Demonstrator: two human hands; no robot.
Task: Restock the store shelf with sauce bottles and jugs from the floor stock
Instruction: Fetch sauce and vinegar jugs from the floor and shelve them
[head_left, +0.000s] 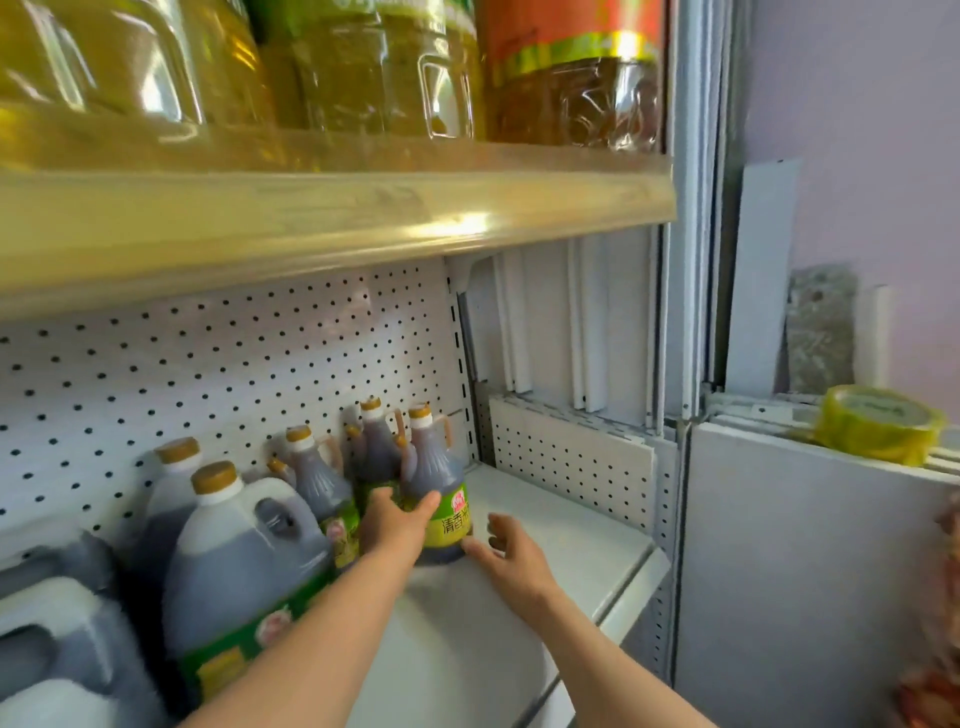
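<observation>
**Bottle being seated at the right end of the row**

At the left edge of the shelf (545, 525) stand big jugs (239, 571) of dark sauce, handles forward, packed close so the row fills from that side. Behind and beside them, against the pegboard (208, 374) at the back edge, smaller bottles (317, 483) stand upright in a tight cluster, probably so the front stays free for more stock.

The left hand (395, 525) wraps the label of the front bottle (439, 499), thumb across its face and fingers curled round its left side; the grip likely steadies it upright while it is pushed in against its neighbours. This bottle stands on the shelf near the middle, touching the cluster on its left.

The right hand (511, 558) lies just beside the bottle's base, fingers loosely spread and holding nothing; one fingertip seems to touch the foot, as if to nudge it square.

The shelf's right half is bare white surface up to its right edge, where further bottles would fit.
</observation>
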